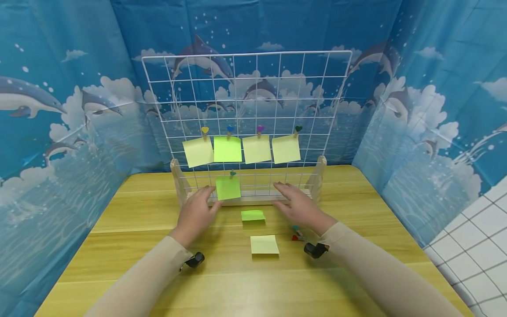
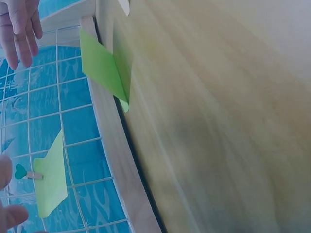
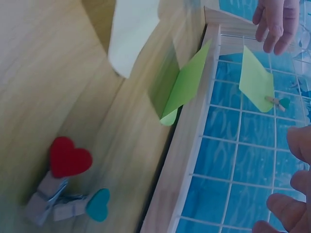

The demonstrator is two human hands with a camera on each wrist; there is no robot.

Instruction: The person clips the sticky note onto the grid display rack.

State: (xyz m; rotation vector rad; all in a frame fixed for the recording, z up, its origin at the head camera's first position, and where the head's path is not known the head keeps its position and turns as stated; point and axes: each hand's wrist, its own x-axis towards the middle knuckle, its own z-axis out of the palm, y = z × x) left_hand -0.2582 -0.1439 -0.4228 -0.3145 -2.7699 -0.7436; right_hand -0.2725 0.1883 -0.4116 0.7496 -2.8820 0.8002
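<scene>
My left hand (image 1: 198, 213), fingers relaxed, is beside a green sticky note (image 1: 228, 188) that a teal-heart clothespin (image 2: 22, 172) clips low on the white wire grid (image 1: 256, 99). In front of the grid's right half is my right hand (image 1: 299, 207), fingers extended and holding nothing. Between the hands, a bright green sticky note (image 1: 253, 215) stands partly raised off the table, its lower edge folded. A pale yellow sticky note (image 1: 264, 245) lies nearer. Near my right wrist rest two small clothespins, one with a red heart (image 3: 70, 158), the other with a teal heart (image 3: 98, 205).
Higher on the grid hang several sticky notes, among them a bright green one (image 1: 227, 149), each under a heart clothespin. Wooden feet (image 1: 317, 178) and a wooden base bar (image 1: 253, 201) support the grid on the wooden table (image 1: 138, 246). Dolphin-print curtains (image 1: 71, 110) surround the table's back and sides.
</scene>
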